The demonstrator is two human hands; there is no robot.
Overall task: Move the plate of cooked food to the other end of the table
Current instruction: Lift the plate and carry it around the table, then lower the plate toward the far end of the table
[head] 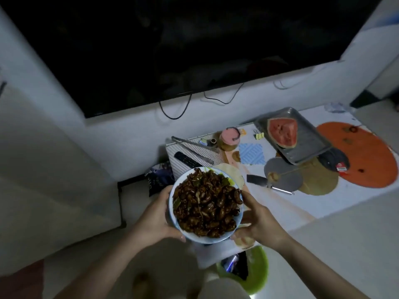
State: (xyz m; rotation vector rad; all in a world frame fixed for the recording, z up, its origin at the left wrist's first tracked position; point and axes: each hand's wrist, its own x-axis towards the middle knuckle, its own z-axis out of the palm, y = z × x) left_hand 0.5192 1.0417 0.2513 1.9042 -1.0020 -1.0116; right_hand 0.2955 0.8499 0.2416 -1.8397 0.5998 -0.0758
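A white plate (195,238) heaped with dark brown cooked food is held up in the middle of the head view, above the near left end of the low white table (306,203). My left hand (157,219) grips the plate's left rim. My right hand (257,221) grips its right rim, thumb on the edge. Both forearms reach in from the bottom.
On the table: a metal tray (311,147) with a watermelon wedge (282,131), an orange round mat (364,156), a pink-lidded jar (228,140), tongs (194,147), a remote (186,161), a blue mat (251,153), a spatula (269,183). A large dark TV (183,44) hangs behind. A green bin (248,270) stands below.
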